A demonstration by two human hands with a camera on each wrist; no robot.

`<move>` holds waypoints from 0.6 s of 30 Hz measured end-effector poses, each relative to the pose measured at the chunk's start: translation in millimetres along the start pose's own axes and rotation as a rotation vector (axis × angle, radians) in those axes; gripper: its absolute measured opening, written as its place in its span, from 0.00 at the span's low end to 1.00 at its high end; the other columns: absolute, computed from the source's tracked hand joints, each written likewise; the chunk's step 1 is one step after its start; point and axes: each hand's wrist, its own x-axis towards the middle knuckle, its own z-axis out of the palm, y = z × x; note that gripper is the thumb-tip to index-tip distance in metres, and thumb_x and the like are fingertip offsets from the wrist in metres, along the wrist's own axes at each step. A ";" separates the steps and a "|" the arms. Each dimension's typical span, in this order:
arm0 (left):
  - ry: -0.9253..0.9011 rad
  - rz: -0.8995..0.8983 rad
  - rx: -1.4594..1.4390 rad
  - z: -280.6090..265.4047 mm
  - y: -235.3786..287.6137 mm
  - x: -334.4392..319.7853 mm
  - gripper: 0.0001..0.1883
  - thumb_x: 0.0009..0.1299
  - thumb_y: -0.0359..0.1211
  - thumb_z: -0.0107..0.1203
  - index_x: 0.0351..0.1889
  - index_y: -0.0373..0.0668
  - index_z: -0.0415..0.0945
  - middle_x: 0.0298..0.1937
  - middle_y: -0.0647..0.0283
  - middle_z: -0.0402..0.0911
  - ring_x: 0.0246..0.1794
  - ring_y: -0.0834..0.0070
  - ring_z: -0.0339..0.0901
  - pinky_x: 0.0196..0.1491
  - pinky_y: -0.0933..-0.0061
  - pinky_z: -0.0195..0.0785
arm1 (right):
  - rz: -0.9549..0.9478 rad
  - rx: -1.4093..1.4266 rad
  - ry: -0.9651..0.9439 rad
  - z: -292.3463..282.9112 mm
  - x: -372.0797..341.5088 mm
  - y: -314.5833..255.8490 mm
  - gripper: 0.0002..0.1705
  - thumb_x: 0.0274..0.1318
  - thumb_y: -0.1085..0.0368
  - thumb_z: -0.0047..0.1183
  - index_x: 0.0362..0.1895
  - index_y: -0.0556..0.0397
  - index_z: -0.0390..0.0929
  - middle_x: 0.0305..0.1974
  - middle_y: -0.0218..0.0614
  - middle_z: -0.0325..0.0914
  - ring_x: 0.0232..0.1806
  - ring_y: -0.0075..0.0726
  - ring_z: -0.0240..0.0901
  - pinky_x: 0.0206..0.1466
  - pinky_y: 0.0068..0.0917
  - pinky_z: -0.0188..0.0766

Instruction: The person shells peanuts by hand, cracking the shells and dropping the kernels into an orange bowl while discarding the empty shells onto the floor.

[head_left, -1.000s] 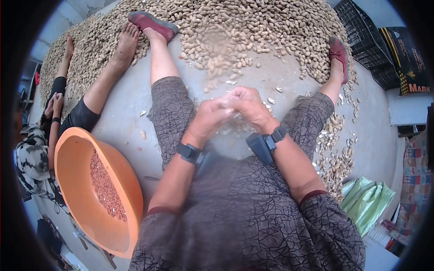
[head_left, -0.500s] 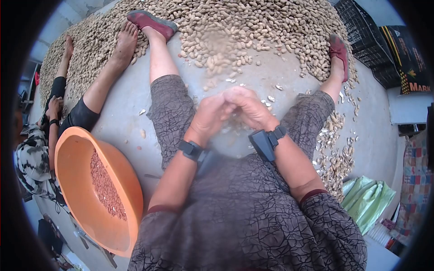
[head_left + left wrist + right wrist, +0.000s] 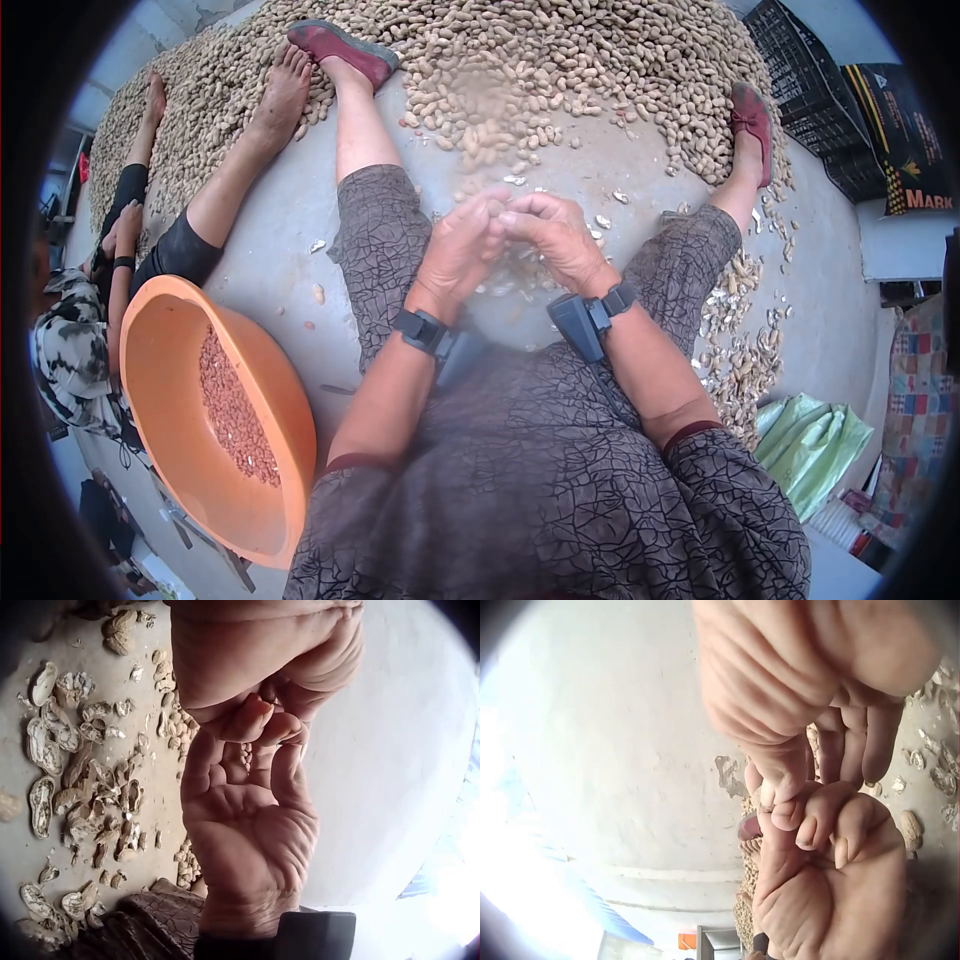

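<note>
Both hands meet at the fingertips above the floor between the person's legs. The left hand (image 3: 458, 245) has its fingers curled inward, plainest in the right wrist view. The right hand (image 3: 560, 238) reaches across with thumb and forefinger against the left fingertips; its other fingers are longer and less bent. A small tan peanut (image 3: 496, 208) shows between the fingertips in the head view, pinched from both sides and mostly hidden. Below the hands lie broken peanut shells (image 3: 90, 802). A large heap of unshelled peanuts (image 3: 580, 55) spreads in front.
An orange basin (image 3: 285, 400) with shelled red kernels (image 3: 235, 415) leans at the left. Another person's bare leg (image 3: 240, 175) stretches beside it. On the right are more shells (image 3: 740, 380), a green sack (image 3: 815, 450), a black crate (image 3: 800, 80) and a dark printed bag (image 3: 905, 140).
The hands were overlapped and blurred, right over left; now they have drawn slightly apart, meeting at the fingertips with the peanut showing. At the far left the other person's hands have shifted a little.
</note>
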 end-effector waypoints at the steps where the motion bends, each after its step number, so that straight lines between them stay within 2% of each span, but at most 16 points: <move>1: -0.024 -0.001 0.024 -1.3 0.0 0.3 0.18 0.72 0.33 0.47 0.56 0.33 0.67 0.31 0.69 0.75 0.27 0.87 0.68 0.27 0.87 0.60 | -0.028 -0.018 0.016 -1.1 0.7 0.9 0.08 0.55 0.70 0.51 0.36 0.64 0.74 0.32 0.39 0.78 0.32 0.29 0.75 0.39 0.23 0.73; 3: -0.018 0.002 0.058 -2.5 -0.2 1.5 0.17 0.72 0.33 0.46 0.55 0.33 0.67 0.31 0.68 0.75 0.28 0.87 0.69 0.27 0.88 0.60 | -0.055 -0.035 0.033 -4.0 2.5 3.8 0.07 0.54 0.70 0.52 0.35 0.64 0.75 0.31 0.39 0.78 0.32 0.28 0.75 0.38 0.23 0.72; 8: 0.047 0.001 0.171 1.5 0.1 1.9 0.16 0.72 0.32 0.46 0.54 0.32 0.68 0.33 0.67 0.77 0.29 0.87 0.72 0.27 0.90 0.60 | -0.178 -0.298 0.108 -7.9 2.8 4.3 0.07 0.51 0.71 0.54 0.32 0.64 0.76 0.31 0.37 0.79 0.34 0.24 0.74 0.38 0.20 0.71; 11: 0.111 -0.002 0.263 3.2 0.3 2.1 0.16 0.70 0.31 0.47 0.53 0.32 0.69 0.33 0.66 0.77 0.29 0.88 0.70 0.27 0.90 0.59 | -0.141 -0.435 0.143 -8.1 1.9 2.5 0.09 0.51 0.70 0.55 0.34 0.65 0.76 0.32 0.38 0.79 0.35 0.24 0.74 0.39 0.20 0.71; 14: 0.044 0.038 0.257 0.4 0.6 2.4 0.16 0.69 0.30 0.48 0.53 0.32 0.69 0.35 0.66 0.77 0.27 0.88 0.68 0.27 0.90 0.58 | -0.192 -0.284 0.147 -7.2 5.6 7.7 0.12 0.52 0.69 0.56 0.38 0.66 0.75 0.34 0.40 0.79 0.35 0.25 0.75 0.38 0.20 0.72; 16: -0.096 0.058 0.217 -0.9 2.9 1.5 0.16 0.67 0.30 0.48 0.51 0.34 0.73 0.38 0.68 0.78 0.33 0.87 0.70 0.35 0.88 0.63 | -0.173 -0.246 0.115 -6.4 6.0 7.7 0.13 0.52 0.69 0.55 0.40 0.66 0.74 0.35 0.40 0.78 0.35 0.25 0.75 0.38 0.20 0.72; 18: -0.081 0.039 0.220 9.8 6.2 -0.9 0.17 0.67 0.29 0.48 0.53 0.33 0.72 0.40 0.67 0.78 0.32 0.87 0.69 0.35 0.88 0.62 | -0.152 -0.209 0.085 -4.7 4.3 5.6 0.14 0.53 0.69 0.55 0.41 0.67 0.73 0.36 0.41 0.78 0.34 0.25 0.75 0.38 0.20 0.72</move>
